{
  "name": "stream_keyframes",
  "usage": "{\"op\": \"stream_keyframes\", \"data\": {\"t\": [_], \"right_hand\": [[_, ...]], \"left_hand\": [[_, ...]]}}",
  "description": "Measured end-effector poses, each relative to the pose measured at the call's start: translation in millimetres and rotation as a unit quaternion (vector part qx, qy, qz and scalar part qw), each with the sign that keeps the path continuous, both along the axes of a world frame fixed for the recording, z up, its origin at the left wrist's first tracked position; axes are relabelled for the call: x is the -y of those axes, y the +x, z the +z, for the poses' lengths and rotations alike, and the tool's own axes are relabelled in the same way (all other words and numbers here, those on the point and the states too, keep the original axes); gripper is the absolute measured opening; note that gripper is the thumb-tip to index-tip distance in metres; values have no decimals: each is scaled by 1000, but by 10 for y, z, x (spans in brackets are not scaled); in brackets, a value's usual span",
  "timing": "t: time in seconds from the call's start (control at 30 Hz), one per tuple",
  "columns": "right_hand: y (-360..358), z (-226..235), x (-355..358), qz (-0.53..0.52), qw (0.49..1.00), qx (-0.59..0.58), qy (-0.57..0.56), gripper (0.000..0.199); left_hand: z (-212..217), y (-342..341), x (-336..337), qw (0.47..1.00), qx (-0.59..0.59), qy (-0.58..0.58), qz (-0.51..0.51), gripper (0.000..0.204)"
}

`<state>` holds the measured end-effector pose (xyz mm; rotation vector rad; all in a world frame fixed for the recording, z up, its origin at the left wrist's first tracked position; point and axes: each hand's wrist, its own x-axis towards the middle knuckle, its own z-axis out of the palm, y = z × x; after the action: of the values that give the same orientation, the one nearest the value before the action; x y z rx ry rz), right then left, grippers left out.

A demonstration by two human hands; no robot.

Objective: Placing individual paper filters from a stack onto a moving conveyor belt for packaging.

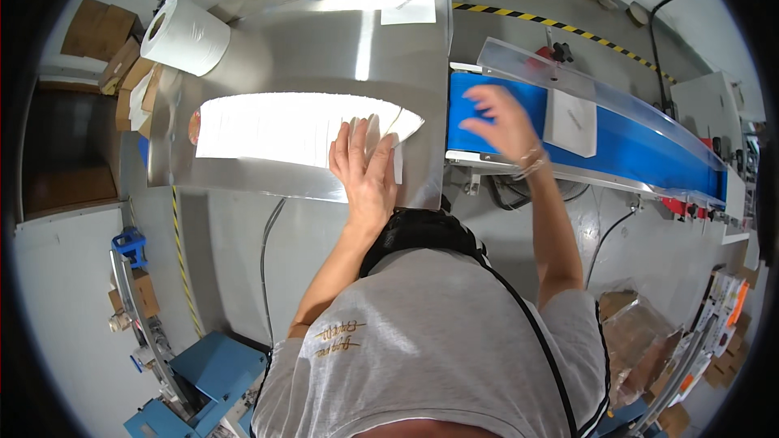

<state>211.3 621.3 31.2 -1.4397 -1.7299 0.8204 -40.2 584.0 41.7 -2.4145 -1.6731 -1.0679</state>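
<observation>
My left hand (367, 169) lies flat, fingers spread, on the near end of a row of white paper sheets (276, 128) spread across a shiny metal table (324, 40). My right hand (499, 123) hovers blurred over the blue conveyor belt (633, 150), fingers apart, holding nothing. A white flat packet (572, 122) lies on the belt just right of that hand. Another single white sheet (408, 5) lies at the far edge of the table.
A large white paper roll (185, 34) stands at the table's far left corner. Cardboard boxes (122, 65) are stacked to the left. A clear guard rail (600, 89) runs along the belt. Blue machine parts (207, 365) sit on the floor lower left; packaged goods (641, 349) lower right.
</observation>
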Motion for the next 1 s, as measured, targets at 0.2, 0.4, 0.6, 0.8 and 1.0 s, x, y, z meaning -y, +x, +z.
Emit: {"op": "stream_keyframes", "data": {"t": [0.2, 0.4, 0.6, 0.8, 1.0], "right_hand": [[-500, -59, -224, 211, 975, 0, 74, 31], [115, -589, -139, -86, 968, -217, -92, 36], [984, -838, 12, -430, 809, 401, 15, 55], [-132, 62, -21, 46, 999, 14, -16, 59], [-551, -341, -284, 170, 973, 14, 156, 48]], "left_hand": [[89, -17, 2, 997, -42, -33, -60, 30], [0, -121, -40, 999, -8, -32, 17, 40], [-26, -91, -50, 999, 30, -11, 14, 33], [-15, -137, -1, 1000, 3, -12, 3, 33], [123, -148, -42, 999, -27, -47, -6, 45]]}}
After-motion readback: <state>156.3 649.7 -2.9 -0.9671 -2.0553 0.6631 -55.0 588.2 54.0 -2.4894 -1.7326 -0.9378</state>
